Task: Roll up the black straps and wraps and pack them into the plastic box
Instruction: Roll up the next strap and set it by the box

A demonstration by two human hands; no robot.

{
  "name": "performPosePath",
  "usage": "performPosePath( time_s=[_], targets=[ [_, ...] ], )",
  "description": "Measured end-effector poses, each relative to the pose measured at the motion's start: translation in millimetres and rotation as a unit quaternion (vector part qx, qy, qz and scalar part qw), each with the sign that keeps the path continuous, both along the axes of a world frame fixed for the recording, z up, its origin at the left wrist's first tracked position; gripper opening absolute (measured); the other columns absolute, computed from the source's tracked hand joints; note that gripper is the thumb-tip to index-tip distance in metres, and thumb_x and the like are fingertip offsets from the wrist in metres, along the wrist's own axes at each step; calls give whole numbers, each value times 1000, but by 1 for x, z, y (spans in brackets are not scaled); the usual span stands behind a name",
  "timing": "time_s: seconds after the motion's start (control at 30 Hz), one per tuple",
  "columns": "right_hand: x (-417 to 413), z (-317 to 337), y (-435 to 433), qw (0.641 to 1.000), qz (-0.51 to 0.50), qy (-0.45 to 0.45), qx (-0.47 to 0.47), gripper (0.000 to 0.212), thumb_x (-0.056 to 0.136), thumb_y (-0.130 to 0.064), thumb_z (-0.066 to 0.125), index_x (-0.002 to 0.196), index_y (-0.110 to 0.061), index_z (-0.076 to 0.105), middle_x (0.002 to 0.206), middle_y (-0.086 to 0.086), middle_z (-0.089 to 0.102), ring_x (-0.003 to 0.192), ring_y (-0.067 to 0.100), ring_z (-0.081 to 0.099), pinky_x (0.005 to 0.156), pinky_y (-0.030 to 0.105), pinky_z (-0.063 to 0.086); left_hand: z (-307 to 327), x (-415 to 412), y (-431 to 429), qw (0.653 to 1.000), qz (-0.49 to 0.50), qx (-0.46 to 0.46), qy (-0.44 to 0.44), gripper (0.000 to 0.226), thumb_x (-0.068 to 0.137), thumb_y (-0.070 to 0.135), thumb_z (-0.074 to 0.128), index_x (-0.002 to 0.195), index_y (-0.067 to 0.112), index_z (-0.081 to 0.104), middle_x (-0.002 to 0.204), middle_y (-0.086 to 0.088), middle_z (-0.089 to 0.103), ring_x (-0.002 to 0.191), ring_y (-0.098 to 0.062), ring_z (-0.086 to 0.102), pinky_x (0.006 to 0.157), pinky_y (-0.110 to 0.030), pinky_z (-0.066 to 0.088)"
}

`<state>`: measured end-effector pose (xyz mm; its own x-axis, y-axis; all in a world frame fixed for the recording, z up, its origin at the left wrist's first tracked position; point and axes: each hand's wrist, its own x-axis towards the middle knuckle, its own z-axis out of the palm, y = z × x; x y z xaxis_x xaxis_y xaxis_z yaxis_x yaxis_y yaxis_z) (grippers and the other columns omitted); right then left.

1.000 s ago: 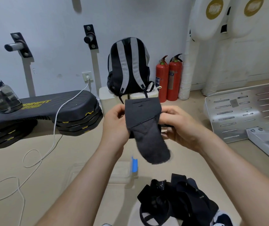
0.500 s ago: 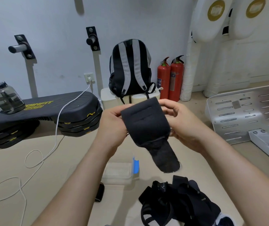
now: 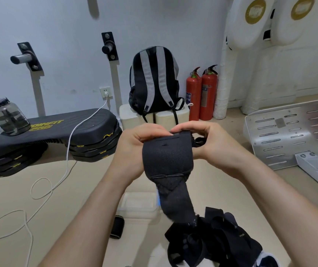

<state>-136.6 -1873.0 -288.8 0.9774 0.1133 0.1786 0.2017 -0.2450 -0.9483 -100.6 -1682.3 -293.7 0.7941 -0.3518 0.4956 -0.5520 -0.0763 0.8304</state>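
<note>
A black wrap (image 3: 167, 157) is held up in mid-air between two bare hands, above the floor (image 3: 38, 218). Its upper part is wound into a thick roll; a loose tail hangs from the roll's underside, down towards the box. The left hand (image 3: 133, 147) grips the roll's left end with its fingers curled round it. The right hand (image 3: 210, 139) grasps the right end, its fingers pinching the top edge. Below, on the floor, sits a clear plastic box (image 3: 135, 207), partly hidden by the hanging tail. Just beside the box lies a small black roll (image 3: 117, 227). Near the bottom edge is a tangled pile (image 3: 214, 241) of black straps, not yet rolled; the tail's tip hangs just over it. Further back, a backpack (image 3: 154, 81) leans on the wall. The rolling looks about half done. The likely risk is the roll going slack or winding crooked if either grip eases, leaving it too bulky for the box. The dangling tail might also snag on the pile.
</note>
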Motion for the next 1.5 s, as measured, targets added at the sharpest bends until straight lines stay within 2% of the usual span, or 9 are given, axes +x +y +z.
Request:
performPosePath(
  time_s=[0.23,0.3,0.53,0.63,0.73,0.97,1.17,1.4,1.5],
  targets=[
    [2,-2,1,995,52,-3,-83,51,72,8,78,107,-29,70,102,-10,71,92,-1,65,76,14,49,-3,5,2,990,37,44,127,28,83,-12,65,66,11,66,58,8,60,53,-1,51,53,-13,42],
    [3,-4,1,994,57,6,-89,54,72,9,78,112,-27,70,107,-8,70,99,6,66,80,14,51,-6,6,2,984,21,16,176,6,80,2,75,80,7,72,73,-3,70,67,-11,63,65,-25,50],
    [4,-4,-3,993,77,21,-82,65,70,11,80,123,-24,66,118,-6,67,108,9,64,89,23,55,-13,8,8,952,-71,-9,298,48,77,23,73,122,6,65,121,-19,68,116,-40,62,103,-59,45],
    [3,-5,-2,996,66,23,-57,66,67,15,79,120,-23,64,117,-4,68,112,9,62,86,29,57,-12,8,7,961,-63,-24,266,50,76,18,74,124,10,63,118,-16,69,112,-37,64,97,-56,51],
    [5,-8,0,978,2,80,191,72,67,12,78,126,-23,56,121,8,64,99,18,70,77,35,60,-4,4,0,974,15,-100,202,37,77,7,79,111,15,68,101,-1,76,100,-20,71,83,-34,57],
    [4,-10,10,909,33,232,345,64,74,-57,61,121,-14,67,108,13,71,88,27,73,66,34,60,-14,-10,-22,989,86,-2,-119,44,71,6,81,109,26,70,107,8,73,102,-5,67,90,-18,49],
    [5,-11,9,938,44,159,304,29,72,-18,68,100,-12,71,90,12,74,78,21,74,63,36,60,-14,-11,-20,991,35,37,-126,42,69,5,80,103,27,71,104,4,70,98,-6,66,85,-19,49],
    [13,-20,4,967,13,136,216,47,68,18,52,101,-9,74,104,21,68,95,40,70,80,60,57,-3,-7,-3,995,-22,75,-56,44,85,-11,56,65,24,75,64,12,67,64,0,64,58,-14,49],
    [13,-20,5,975,14,123,186,50,61,16,49,96,-8,75,91,14,69,85,33,68,83,65,54,-4,-3,-2,999,-35,21,16,29,80,-3,60,70,16,79,69,-2,71,67,-19,68,55,-27,55]
  ],
)
